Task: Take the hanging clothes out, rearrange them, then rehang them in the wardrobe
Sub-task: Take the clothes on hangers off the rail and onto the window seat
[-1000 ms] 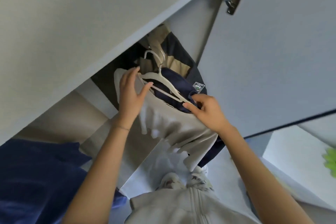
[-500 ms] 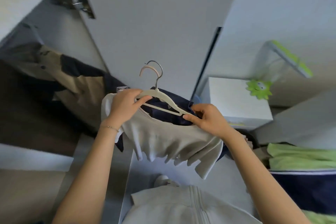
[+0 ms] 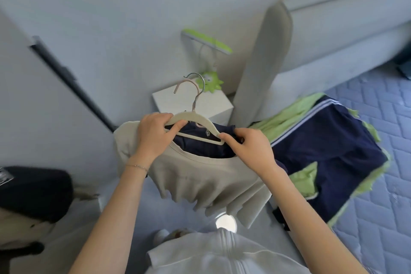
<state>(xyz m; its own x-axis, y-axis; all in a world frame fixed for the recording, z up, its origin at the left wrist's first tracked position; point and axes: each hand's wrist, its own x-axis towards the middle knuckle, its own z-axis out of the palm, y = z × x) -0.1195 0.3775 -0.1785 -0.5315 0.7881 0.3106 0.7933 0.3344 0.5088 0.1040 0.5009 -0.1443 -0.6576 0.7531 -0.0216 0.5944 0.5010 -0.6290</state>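
A pale wall [image 3: 133,18] fills the upper part of the view, with a dark-edged white door [image 3: 26,95] seen at the left. A bed with a quilted blue mattress [image 3: 378,184] lies at the right, and on it a navy garment with white stripes [image 3: 329,147] is spread over a light green one [image 3: 304,180]. A grey padded headboard [image 3: 264,69] rises beside the bed, and a white nightstand [image 3: 175,100] is set between it and the door, with a green lamp [image 3: 206,42] standing on it.

In the middle, a beige shirt [image 3: 200,176] is held in the air, above the floor and near the mattress edge. It hangs on a cream hanger [image 3: 195,118], and a navy garment [image 3: 200,147] is seen inside its neckline. Two hooks rise above, a metal hook [image 3: 198,77] and a pink hook [image 3: 186,84], just beside each other.

The left hand [image 3: 153,138] is clamped on the left shoulder of the hanger, with shirt fabric under the palm. The right hand [image 3: 249,149] is pinched on the hanger's right end, thumb and forefinger together. A thin bracelet [image 3: 136,165] is worn on the left wrist.
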